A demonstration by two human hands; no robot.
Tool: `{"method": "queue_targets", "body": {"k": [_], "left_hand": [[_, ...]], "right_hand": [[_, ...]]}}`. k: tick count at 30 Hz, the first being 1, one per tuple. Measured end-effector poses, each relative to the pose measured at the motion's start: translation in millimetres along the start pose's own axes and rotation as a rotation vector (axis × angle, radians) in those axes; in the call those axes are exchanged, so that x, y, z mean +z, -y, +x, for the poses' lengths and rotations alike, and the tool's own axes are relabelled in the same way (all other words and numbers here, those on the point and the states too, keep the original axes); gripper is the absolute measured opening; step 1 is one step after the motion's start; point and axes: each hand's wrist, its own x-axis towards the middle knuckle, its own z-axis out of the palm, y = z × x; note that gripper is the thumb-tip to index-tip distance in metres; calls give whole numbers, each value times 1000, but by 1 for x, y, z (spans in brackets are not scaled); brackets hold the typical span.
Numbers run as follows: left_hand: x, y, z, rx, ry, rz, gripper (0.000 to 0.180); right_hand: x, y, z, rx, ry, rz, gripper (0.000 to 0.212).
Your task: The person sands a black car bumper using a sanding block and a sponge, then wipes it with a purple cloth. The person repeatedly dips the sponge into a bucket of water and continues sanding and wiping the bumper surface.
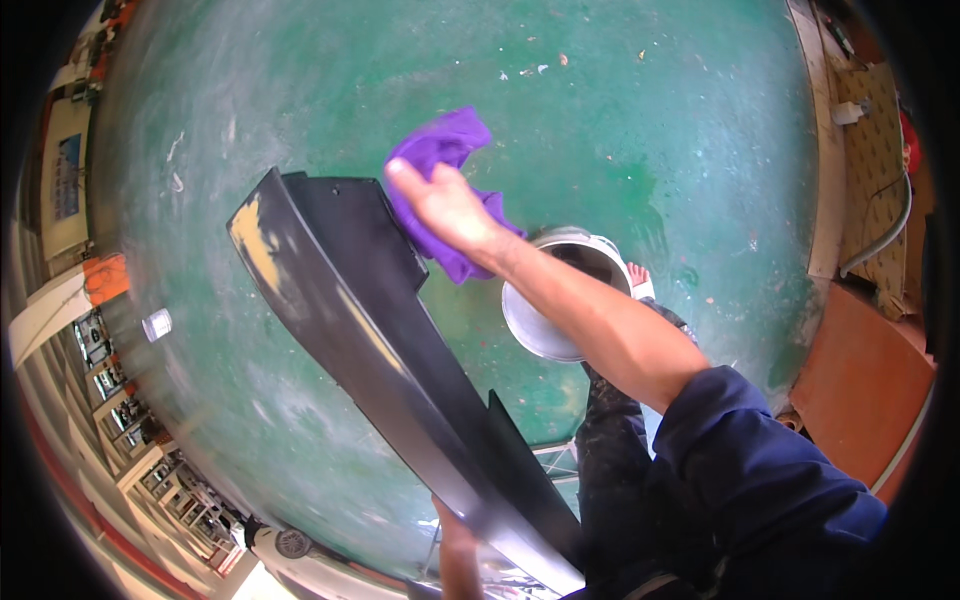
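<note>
A purple cloth is bunched under and around my right hand, beside the far end of a long black car body panel. My thumb shows on top; some of the fingers are hidden in the folds. The panel runs from the upper left down to the bottom middle, with tan filler-like patches along its ridge and far corner. Low in the view, my left hand is at the panel's left edge, its fingers hidden by the panel. Below my right forearm stands a white bucket, partly covered by the arm.
Green floor surrounds the panel, with small scraps at the far side. A small white can lies at the left. Brown boards line the right side. A metal stand shows beneath the panel, and a car is at lower left.
</note>
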Motion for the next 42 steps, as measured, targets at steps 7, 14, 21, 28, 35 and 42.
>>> {"method": "queue_targets", "body": {"k": [7, 14, 21, 28, 35, 42], "left_hand": [[4, -8, 3, -46, -21, -6, 76], [-5, 0, 6, -41, 26, -51, 73], [30, -17, 6, 32, 27, -217, 54], [7, -8, 10, -35, 54, -109, 66], [51, -24, 6, 35, -78, -35, 63], [65, -35, 6, -68, -100, -26, 76]], "right_hand": [[0, 0, -45, 247, 366, -107, 41], [-8, 18, 5, -16, 303, -315, 43], [-8, 25, 17, 230, 468, -319, 17], [-10, -23, -32, 683, 556, 235, 15], [-23, 10, -28, 665, 417, 137, 28], [-23, 83, -31, 191, -13, 124, 36]]}}
